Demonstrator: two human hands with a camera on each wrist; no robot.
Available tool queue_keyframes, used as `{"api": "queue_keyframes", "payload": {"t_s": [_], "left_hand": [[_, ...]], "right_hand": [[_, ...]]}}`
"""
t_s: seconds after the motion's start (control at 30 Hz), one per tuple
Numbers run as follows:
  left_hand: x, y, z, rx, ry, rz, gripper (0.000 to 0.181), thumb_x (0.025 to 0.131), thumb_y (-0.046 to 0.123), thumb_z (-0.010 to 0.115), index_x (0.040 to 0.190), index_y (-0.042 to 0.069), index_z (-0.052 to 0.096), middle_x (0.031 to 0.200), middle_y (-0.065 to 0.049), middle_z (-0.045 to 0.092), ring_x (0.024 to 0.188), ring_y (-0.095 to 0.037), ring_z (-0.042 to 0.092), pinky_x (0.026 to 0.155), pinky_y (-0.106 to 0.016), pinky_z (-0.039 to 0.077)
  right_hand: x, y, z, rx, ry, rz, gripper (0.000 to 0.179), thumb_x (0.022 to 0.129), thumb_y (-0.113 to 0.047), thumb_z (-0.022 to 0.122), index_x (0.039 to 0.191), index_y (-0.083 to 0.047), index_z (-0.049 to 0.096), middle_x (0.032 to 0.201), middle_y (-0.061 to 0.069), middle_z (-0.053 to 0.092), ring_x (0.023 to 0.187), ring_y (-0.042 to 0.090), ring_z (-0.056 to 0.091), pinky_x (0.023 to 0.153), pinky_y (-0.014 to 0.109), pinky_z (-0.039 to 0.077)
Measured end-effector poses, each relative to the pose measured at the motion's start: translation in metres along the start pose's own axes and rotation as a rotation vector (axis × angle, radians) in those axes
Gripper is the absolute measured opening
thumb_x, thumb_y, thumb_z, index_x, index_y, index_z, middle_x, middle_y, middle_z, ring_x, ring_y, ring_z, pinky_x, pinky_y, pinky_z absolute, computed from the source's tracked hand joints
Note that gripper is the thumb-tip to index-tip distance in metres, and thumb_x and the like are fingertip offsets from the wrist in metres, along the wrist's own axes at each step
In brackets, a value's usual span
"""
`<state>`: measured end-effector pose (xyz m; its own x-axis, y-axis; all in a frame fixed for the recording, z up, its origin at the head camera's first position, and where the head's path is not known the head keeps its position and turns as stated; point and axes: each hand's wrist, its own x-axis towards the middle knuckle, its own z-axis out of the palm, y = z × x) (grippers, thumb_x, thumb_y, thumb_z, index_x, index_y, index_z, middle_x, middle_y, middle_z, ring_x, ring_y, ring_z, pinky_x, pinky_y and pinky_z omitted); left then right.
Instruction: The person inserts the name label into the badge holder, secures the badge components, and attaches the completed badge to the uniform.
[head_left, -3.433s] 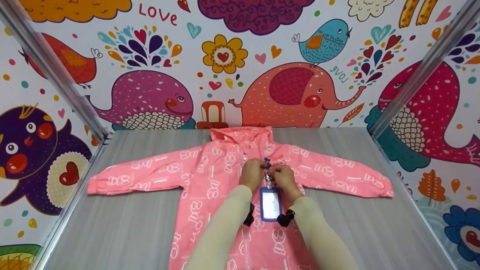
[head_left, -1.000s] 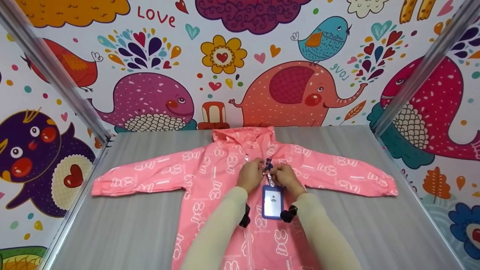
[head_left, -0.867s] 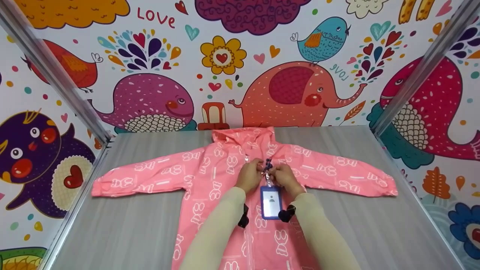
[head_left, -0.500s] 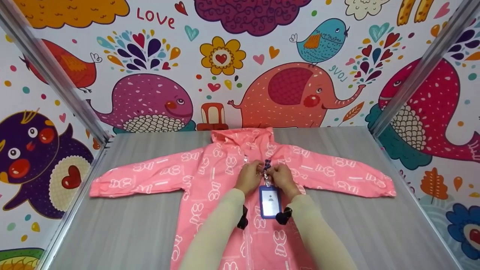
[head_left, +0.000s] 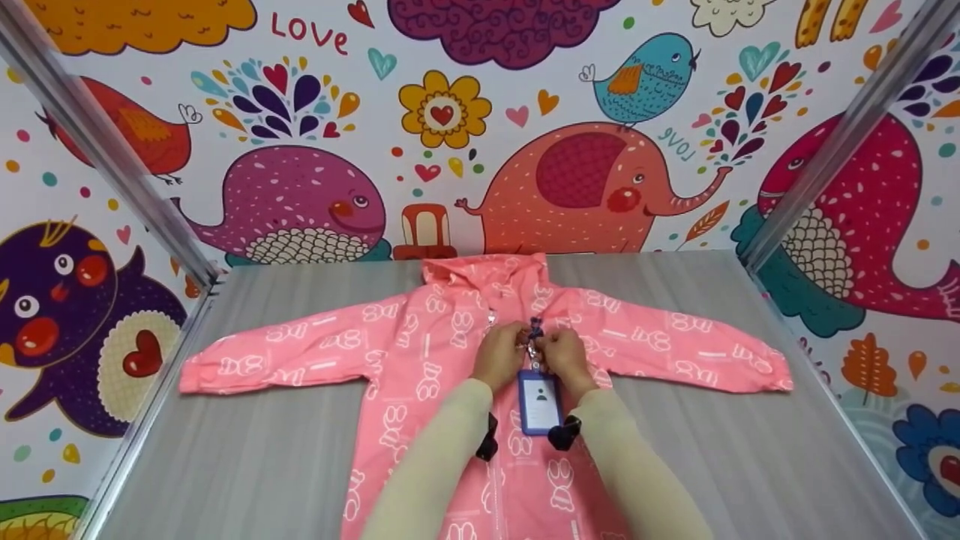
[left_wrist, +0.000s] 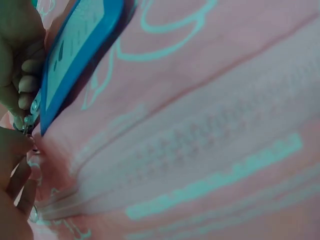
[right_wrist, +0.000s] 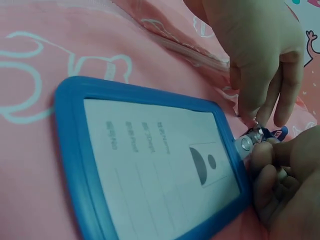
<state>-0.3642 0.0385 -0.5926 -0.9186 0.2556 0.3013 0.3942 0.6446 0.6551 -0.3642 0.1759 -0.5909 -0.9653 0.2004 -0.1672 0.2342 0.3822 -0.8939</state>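
Note:
A pink hooded jacket with white bunny prints lies spread flat, front up, its sleeves out to both sides. On its chest is a blue-framed ID badge with a metal clip at its top. A small dark blue printed strap sits just above the clip. My right hand pinches the clip with curled fingers. Opposite it, my left hand pinches at the clip's far end with its fingertips. The exact contact under the left fingertips is partly hidden, in the left wrist view too.
Beneath the jacket is a grey wood-grain table. Metal posts and cartoon-printed walls stand behind and at both sides. The jacket's zipper runs down its front, with the zipper pull near the collar.
Both hands stay at the clip and shift only slightly. The badge tilts and swings a little below them, and the glare on its card has faded. The jacket stays in place.

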Motion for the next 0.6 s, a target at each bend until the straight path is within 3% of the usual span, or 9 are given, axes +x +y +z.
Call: {"api": "queue_keyframes", "payload": {"t_s": [0.13, 0.27, 0.47, 0.6], "left_hand": [[0.0, -0.0004, 0.0009, -0.01, 0.005, -0.006, 0.037, 0.075, -0.012, 0.062, 0.107, 0.003, 0.072, 0.09, -0.01, 0.075, 0.088, -0.027, 0.069, 0.086, -0.041, 0.054], [0.001, -0.0013, 0.0015, -0.031, 0.002, 0.005, 0.044, 0.071, -0.016, 0.057, 0.107, 0.003, 0.072, 0.09, -0.011, 0.076, 0.087, -0.028, 0.07, 0.085, -0.04, 0.055], [0.0019, -0.002, 0.0021, -0.007, -0.002, 0.019, 0.04, 0.073, -0.013, 0.061, 0.106, 0.005, 0.073, 0.092, -0.009, 0.076, 0.088, -0.027, 0.069, 0.085, -0.04, 0.054], [0.0006, -0.0026, 0.0013, 0.006, 0.014, 0.018, 0.031, 0.078, -0.009, 0.066, 0.105, 0.005, 0.072, 0.095, -0.01, 0.074, 0.091, -0.027, 0.068, 0.088, -0.04, 0.054]], "right_hand": [[-0.0003, 0.0, -0.0006, 0.028, -0.041, 0.006, 0.019, 0.089, 0.004, 0.051, 0.072, 0.002, 0.057, 0.053, 0.0, 0.051, 0.04, 0.009, 0.046, 0.038, 0.021, 0.037], [0.0011, 0.0001, 0.0, 0.024, -0.034, -0.012, 0.017, 0.09, 0.004, 0.054, 0.073, 0.003, 0.059, 0.054, -0.001, 0.05, 0.042, 0.008, 0.046, 0.04, 0.02, 0.039], [0.0046, 0.003, 0.0008, -0.014, -0.014, -0.084, 0.02, 0.091, 0.001, 0.06, 0.071, 0.003, 0.061, 0.052, -0.004, 0.049, 0.042, 0.007, 0.045, 0.041, 0.02, 0.038], [0.0057, 0.006, 0.0007, 0.081, -0.06, -0.064, 0.018, 0.092, 0.002, 0.059, 0.075, 0.005, 0.062, 0.054, -0.002, 0.05, 0.043, 0.008, 0.046, 0.041, 0.02, 0.039]]}}
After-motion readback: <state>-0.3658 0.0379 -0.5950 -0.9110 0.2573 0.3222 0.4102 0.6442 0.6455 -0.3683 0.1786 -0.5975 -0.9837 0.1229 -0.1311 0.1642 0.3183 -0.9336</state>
